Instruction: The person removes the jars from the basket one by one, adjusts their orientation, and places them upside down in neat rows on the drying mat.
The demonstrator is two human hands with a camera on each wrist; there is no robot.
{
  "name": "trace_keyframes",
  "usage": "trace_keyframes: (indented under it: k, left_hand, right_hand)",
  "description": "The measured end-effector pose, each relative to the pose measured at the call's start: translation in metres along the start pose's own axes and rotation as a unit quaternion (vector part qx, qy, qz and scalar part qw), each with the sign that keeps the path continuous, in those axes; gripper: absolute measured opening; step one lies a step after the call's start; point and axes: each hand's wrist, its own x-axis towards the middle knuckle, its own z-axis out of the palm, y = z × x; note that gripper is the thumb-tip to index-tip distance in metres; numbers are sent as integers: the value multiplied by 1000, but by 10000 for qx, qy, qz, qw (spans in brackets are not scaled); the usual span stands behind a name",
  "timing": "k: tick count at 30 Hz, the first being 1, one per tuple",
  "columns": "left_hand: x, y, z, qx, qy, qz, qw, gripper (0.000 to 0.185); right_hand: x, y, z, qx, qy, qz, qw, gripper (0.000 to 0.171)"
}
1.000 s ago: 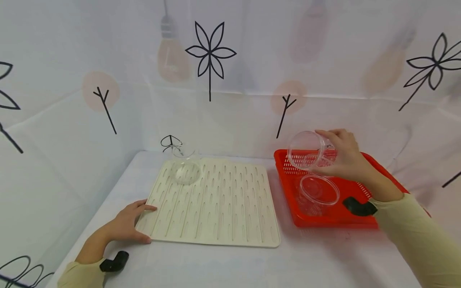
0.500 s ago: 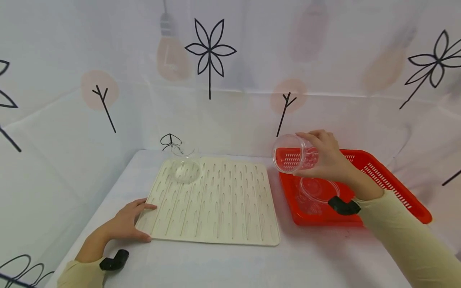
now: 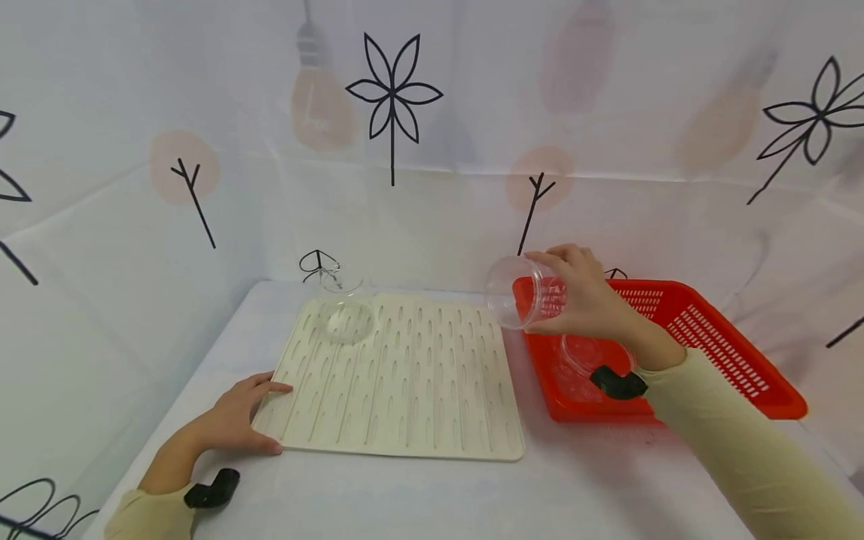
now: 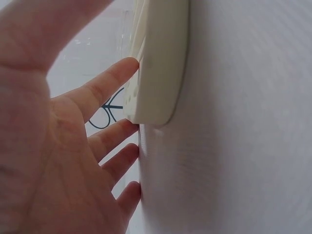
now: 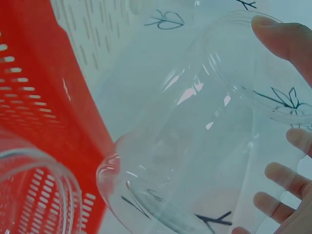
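Clear plastic cup [image 3: 516, 301], tipped on its side, sits clamped in the right hand [image 3: 587, 300], fingers curled round it, in the air over the gap between red basket [image 3: 709, 330] and cream mat [image 3: 398, 375]. Another cup [image 3: 594, 356] waits in the basket. Left hand [image 3: 236, 416] lies flat, fingers straight, on the mat's corner (probably steadying it).

The cup [image 3: 516, 300] gripped in the right hand [image 3: 587, 300] is clear, glossy, smooth plastic, the basket [image 3: 709, 337] under that hand is shiny red perforated plastic, and the mat [image 3: 405, 382] touching the left hand [image 3: 236, 420] looks matt cream plastic.
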Motion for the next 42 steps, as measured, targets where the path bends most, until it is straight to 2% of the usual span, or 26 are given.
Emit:
trace_keyframes:
  k: [4, 8, 18, 30, 34, 42]
  left_hand:
    - [0, 1, 1, 21, 38, 54, 10000, 86]
    - [0, 1, 2, 27, 47, 84, 10000, 86]
    - [0, 0, 1, 25, 64, 137, 9999, 86]
    - [1, 4, -2, 96, 9, 122, 9999, 87]
    - [2, 9, -3, 18, 172, 166, 9997, 86]
    - [16, 22, -2, -244, 641, -139, 9975, 88]
  right_hand:
    - [3, -4, 5, -39, -97, -152, 9998, 92]
    - [7, -5, 10, -27, -3, -421, 9991, 92]
    - [13, -16, 21, 59, -181, -447, 9988, 94]
    - [21, -31, 30, 241, -226, -894, 9954, 94]
    - [23, -34, 32, 199, -228, -958, 9949, 95]
    - [26, -41, 37, 68, -364, -787, 9962, 96]
